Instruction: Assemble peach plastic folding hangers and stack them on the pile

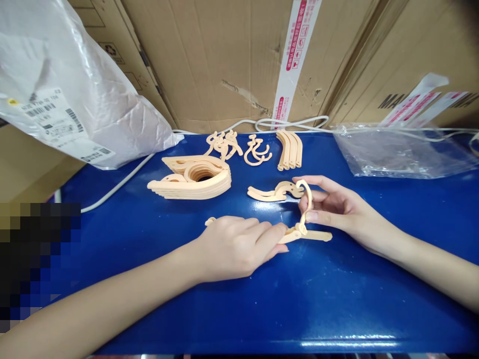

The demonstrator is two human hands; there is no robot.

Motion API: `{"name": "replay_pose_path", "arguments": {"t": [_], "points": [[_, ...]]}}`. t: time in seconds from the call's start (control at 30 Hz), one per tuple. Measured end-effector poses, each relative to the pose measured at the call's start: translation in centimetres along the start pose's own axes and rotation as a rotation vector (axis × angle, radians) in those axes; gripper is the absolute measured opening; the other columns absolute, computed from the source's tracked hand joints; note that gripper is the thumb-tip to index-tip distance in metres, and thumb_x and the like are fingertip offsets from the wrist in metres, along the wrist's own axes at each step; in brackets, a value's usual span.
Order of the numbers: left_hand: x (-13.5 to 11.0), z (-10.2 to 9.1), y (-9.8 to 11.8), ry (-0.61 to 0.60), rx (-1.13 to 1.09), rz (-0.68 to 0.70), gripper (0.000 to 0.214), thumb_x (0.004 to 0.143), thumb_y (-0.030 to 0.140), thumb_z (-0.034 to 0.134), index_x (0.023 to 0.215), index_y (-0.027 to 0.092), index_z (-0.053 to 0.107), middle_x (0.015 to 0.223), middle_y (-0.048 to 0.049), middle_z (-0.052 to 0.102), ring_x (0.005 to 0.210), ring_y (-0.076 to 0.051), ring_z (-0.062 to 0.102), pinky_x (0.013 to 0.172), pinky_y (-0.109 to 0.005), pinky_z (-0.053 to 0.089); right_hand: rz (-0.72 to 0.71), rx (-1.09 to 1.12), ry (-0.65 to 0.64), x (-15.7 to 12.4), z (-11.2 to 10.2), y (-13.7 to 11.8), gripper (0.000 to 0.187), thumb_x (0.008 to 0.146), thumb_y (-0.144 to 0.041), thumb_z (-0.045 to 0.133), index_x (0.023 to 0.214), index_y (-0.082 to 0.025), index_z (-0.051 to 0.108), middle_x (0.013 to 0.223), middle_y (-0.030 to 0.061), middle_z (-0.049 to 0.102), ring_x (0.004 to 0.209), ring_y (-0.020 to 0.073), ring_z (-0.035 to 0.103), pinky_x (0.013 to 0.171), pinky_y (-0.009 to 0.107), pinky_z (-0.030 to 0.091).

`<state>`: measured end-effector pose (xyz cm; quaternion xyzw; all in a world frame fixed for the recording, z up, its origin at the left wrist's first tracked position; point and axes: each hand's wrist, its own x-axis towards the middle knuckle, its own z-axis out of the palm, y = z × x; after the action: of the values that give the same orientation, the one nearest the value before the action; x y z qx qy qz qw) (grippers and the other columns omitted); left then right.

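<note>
A cream plastic folding clothes hanger (316, 235) is between my two hands above the blue table. My left hand (239, 244) is closed round one arm of it, hiding most of that arm. At the joint stands the curved hook (309, 197), pinched between the thumb and fingers of my right hand (333, 204). The hanger's other arm sticks out to the right below my right hand. Just behind lie loose hanger pieces (267, 194), partly behind the right fingers. A small cream end (210, 221) shows beyond my left knuckles.
A stack of folded hangers (202, 192) sits at left on the blue table (337, 304). Behind are small parts (223, 144), loose hooks (256, 151) and several hanger arms (290, 149). A white parcel bag (93, 89), clear plastic bag (392, 149), white cable (119, 184) and cartons (224, 60) surround them.
</note>
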<state>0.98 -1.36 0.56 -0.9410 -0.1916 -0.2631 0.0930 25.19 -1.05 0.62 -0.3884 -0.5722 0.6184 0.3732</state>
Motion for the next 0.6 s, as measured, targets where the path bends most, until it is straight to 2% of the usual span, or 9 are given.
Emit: {"name": "replay_pose_path", "arguments": {"t": [0.33, 0.6], "points": [[0.08, -0.01, -0.02, -0.018, 0.002, 0.035, 0.023, 0.099, 0.029, 0.051, 0.102, 0.011, 0.064, 0.066, 0.0041, 0.066, 0.051, -0.01, 0.059, 0.045, -0.027, 0.04, 0.022, -0.024, -0.009, -0.17, -0.06, -0.27, 0.052, 0.082, -0.019, 0.072, 0.127, -0.027, 0.048, 0.084, -0.0049, 0.06, 0.075, 0.0083, 0.06, 0.072, 0.022, 0.051], [0.25, -0.17, -0.08, 0.001, -0.019, 0.018, 0.023, 0.1, 0.028, 0.048, 0.103, 0.011, 0.063, 0.067, 0.0041, 0.066, 0.051, -0.01, 0.057, 0.047, -0.026, 0.038, 0.029, 0.02, -0.011, 0.0, 0.23, -0.52, 0.048, 0.083, -0.018, 0.071, 0.124, -0.028, 0.05, 0.081, -0.0066, 0.06, 0.076, 0.0061, 0.059, 0.074, 0.02, 0.05]]}}
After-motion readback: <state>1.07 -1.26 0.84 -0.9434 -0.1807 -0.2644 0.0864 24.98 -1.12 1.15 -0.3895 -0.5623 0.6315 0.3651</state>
